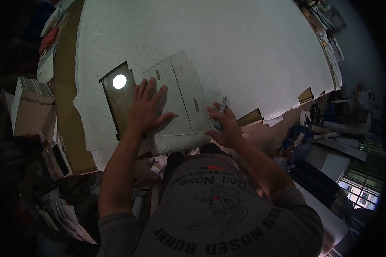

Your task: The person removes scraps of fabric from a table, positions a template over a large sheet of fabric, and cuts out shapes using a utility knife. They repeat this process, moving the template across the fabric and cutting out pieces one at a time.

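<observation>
While a clear slotted sheet [176, 100] lies on white patterned fabric [244, 51], the left hand [146, 107] rests on its left part, fingers spread; beside its right edge, the right hand [227, 127] grips a slim metal-ended tool [223, 104] in curled fingers.

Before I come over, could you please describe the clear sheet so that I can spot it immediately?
At the near edge of the large pale patterned covering, the clear sheet lies flat under the left hand. Unlike the brown patch beside it, with its bright round spot, it lets the covering show through and has two narrow marks.
</observation>
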`<action>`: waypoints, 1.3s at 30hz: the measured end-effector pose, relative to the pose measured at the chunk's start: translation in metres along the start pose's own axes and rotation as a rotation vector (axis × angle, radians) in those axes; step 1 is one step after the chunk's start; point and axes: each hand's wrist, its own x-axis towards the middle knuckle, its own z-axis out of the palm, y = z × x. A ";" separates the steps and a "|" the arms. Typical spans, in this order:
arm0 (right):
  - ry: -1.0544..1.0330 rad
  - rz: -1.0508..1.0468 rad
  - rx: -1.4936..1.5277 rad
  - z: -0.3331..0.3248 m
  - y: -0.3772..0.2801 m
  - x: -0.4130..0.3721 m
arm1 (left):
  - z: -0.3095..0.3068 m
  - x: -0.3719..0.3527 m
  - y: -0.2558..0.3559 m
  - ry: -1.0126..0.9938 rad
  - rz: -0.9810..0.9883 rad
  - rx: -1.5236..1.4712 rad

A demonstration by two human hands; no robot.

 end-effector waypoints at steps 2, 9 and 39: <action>-0.004 -0.001 0.005 0.000 -0.001 0.001 | -0.001 0.000 0.001 0.012 0.000 -0.010; -0.034 0.003 -0.001 -0.005 -0.005 0.002 | -0.001 -0.001 0.001 -0.004 -0.007 -0.023; 0.010 -0.100 -0.048 -0.001 0.004 0.005 | -0.001 0.002 -0.002 0.016 0.017 -0.034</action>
